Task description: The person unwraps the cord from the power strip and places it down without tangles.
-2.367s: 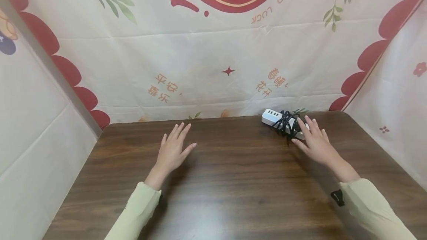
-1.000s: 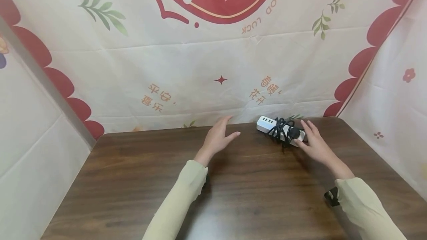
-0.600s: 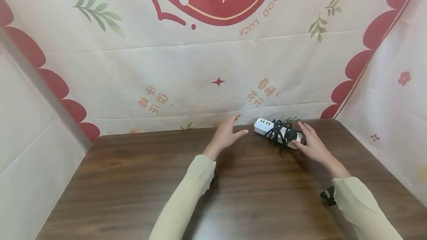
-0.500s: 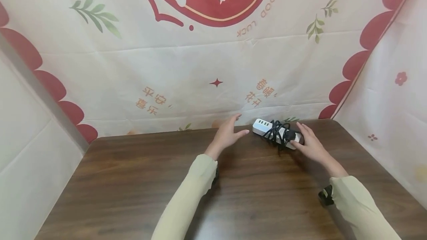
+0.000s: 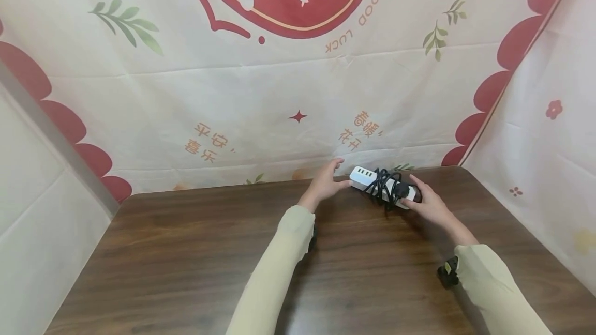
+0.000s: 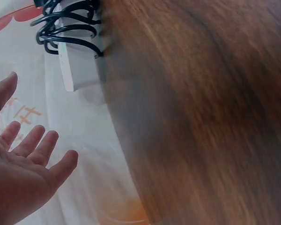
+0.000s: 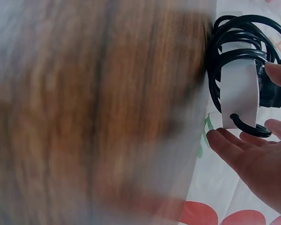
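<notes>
A white power strip (image 5: 363, 179) with several ports lies at the table's back right, wrapped in a bundled black cord (image 5: 383, 186). A black plug (image 5: 401, 189) sits near its right end. My right hand (image 5: 430, 206) has its thumb at the near side by the plug and its fingers curved round the right end. The right wrist view shows the fingertips (image 7: 220, 138) by a loop of cord at that end. My left hand (image 5: 325, 184) is at the other end, thumb tip right by the corner, fingers spread and holding nothing.
The brown wooden table (image 5: 209, 252) has its back edge close to a printed white cloth backdrop (image 5: 261, 97). Cloth side panels stand at left and right. A dark wrist device (image 5: 448, 273) shows at the right cuff.
My left hand has moved right, up to the power strip's left end. My right hand has closed in around the right end. The view has tilted and shifted; the strip has stayed put.
</notes>
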`<state>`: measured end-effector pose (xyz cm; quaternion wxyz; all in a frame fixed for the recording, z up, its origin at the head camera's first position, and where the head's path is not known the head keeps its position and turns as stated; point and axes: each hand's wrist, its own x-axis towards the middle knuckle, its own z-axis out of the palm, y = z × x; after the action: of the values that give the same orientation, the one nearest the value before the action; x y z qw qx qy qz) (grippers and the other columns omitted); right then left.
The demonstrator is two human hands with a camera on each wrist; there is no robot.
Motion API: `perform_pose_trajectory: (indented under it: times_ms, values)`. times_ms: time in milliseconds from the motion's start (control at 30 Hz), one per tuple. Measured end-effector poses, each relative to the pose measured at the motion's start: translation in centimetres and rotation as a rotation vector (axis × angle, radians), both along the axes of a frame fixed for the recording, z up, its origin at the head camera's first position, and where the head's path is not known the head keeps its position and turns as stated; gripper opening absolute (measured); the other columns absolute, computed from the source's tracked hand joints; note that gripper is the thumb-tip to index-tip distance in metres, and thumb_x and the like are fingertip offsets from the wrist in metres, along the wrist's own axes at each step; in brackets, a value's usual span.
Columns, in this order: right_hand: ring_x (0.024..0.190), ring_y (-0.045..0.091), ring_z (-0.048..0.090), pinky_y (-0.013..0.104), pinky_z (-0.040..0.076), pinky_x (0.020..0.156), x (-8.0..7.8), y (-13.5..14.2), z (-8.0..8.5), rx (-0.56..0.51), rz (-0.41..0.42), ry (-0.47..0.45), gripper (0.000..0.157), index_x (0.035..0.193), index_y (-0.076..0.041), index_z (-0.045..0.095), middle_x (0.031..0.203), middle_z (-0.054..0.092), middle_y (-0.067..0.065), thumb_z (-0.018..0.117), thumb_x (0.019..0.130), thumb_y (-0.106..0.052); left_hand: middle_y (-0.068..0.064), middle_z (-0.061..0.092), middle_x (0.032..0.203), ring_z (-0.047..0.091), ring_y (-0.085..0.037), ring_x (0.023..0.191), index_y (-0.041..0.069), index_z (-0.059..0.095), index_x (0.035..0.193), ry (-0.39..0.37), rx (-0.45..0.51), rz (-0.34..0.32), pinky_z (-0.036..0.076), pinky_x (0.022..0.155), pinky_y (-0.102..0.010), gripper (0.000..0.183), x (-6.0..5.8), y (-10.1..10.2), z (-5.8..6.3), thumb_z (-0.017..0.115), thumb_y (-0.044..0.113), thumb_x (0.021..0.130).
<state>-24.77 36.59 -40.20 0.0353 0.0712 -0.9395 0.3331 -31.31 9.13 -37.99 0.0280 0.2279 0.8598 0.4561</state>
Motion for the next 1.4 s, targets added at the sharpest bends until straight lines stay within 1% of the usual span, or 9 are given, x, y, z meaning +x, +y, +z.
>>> perform_pose_trajectory:
  times_ms: [167, 300, 467, 633, 867, 1067, 1233, 1300, 1400]
  values:
    - [0.094, 0.037, 0.049, 0.043, 0.042, 0.076, -0.4, 0.1, -0.4, -0.022, -0.007, 0.023, 0.074, 0.138, 0.009, 0.024, 0.119, 0.043, 0.036, 0.065, 0.083, -0.018, -0.01, 0.043, 0.138, 0.041, -0.023, 0.125, 0.012, 0.037, 0.138, -0.033, -0.015, -0.002, 0.035, 0.099, -0.036, 0.062, -0.8, 1.1, -0.4, 0.067, 0.019, 0.084]
    - [0.079, 0.024, 0.051, 0.029, 0.042, 0.061, -0.6, -0.1, -0.8, -0.053, 0.003, 0.037, 0.069, 0.134, 0.009, 0.031, 0.103, 0.056, 0.03, 0.067, 0.081, -0.014, -0.007, 0.041, 0.14, 0.038, -0.021, 0.127, 0.013, 0.037, 0.139, -0.053, -0.042, 0.006, 0.033, 0.1, -0.034, 0.063, -1.2, 1.8, -0.6, 0.066, 0.017, 0.083]
    - [0.081, 0.025, 0.053, 0.029, 0.042, 0.064, -0.6, 0.0, -0.9, -0.044, -0.029, 0.049, 0.067, 0.132, 0.007, 0.035, 0.1, 0.058, 0.029, 0.069, 0.078, -0.013, -0.005, 0.039, 0.141, 0.036, -0.02, 0.128, 0.012, 0.037, 0.139, -0.088, -0.069, 0.004, 0.03, 0.102, -0.033, 0.063, -1.5, 3.1, -1.2, 0.066, 0.016, 0.083]
    - [0.08, 0.027, 0.052, 0.032, 0.04, 0.064, -0.4, 0.3, -1.3, 0.01, -0.084, 0.069, 0.064, 0.129, 0.005, 0.042, 0.101, 0.057, 0.028, 0.072, 0.075, -0.015, -0.008, 0.045, 0.136, 0.043, -0.02, 0.121, 0.01, 0.037, 0.138, -0.128, -0.05, -0.013, 0.033, 0.099, -0.032, 0.061, -1.6, 4.2, -2.0, 0.065, 0.012, 0.084]
    - [0.067, 0.019, 0.045, 0.031, 0.037, 0.058, -0.4, -0.1, -1.2, 0.024, -0.108, 0.094, 0.064, 0.127, 0.003, 0.047, 0.079, 0.057, 0.015, 0.075, 0.074, -0.018, -0.009, 0.051, 0.128, 0.05, -0.02, 0.111, 0.011, 0.034, 0.14, -0.14, -0.076, -0.011, 0.039, 0.093, -0.03, 0.065, -1.8, 5.0, -2.6, 0.063, 0.005, 0.083]
    - [0.068, 0.016, 0.046, 0.03, 0.038, 0.059, -0.2, -0.2, -1.3, -0.021, -0.136, 0.093, 0.063, 0.126, 0.004, 0.048, 0.086, 0.059, 0.018, 0.075, 0.075, -0.022, -0.011, 0.051, 0.128, 0.05, -0.022, 0.112, 0.008, 0.037, 0.139, -0.145, -0.051, 0.006, 0.039, 0.093, -0.031, 0.068, -1.9, 4.7, -2.7, 0.066, 0.0, 0.078]
    - [0.071, 0.012, 0.055, 0.024, 0.042, 0.059, 0.0, -0.3, -1.6, -0.119, -0.091, 0.107, 0.066, 0.123, 0.007, 0.049, 0.089, 0.062, 0.022, 0.076, 0.073, -0.027, -0.009, 0.06, 0.11, 0.055, -0.018, 0.095, 0.004, 0.055, 0.119, -0.072, -0.041, -0.008, 0.044, 0.08, -0.025, 0.047, -2.6, 3.9, -2.7, 0.07, 0.0, 0.075]
    - [0.08, 0.018, 0.06, 0.023, 0.045, 0.063, 0.1, -0.4, -1.5, -0.141, -0.075, 0.108, 0.069, 0.123, 0.009, 0.049, 0.099, 0.061, 0.028, 0.076, 0.073, -0.03, -0.007, 0.061, 0.104, 0.055, -0.015, 0.089, 0.005, 0.059, 0.112, -0.061, -0.021, -0.023, 0.044, 0.075, -0.023, 0.041, -2.7, 3.5, -2.7, 0.072, -0.001, 0.074]
    - [0.092, 0.031, 0.06, 0.024, 0.046, 0.068, 0.2, -0.6, -1.3, -0.158, -0.075, 0.064, 0.072, 0.125, 0.012, 0.045, 0.109, 0.056, 0.033, 0.074, 0.074, -0.031, -0.007, 0.062, 0.104, 0.055, -0.015, 0.089, 0.005, 0.06, 0.113, -0.071, -0.01, -0.046, 0.044, 0.076, -0.023, 0.043, -2.9, 3.1, -2.6, 0.074, 0.003, 0.073]
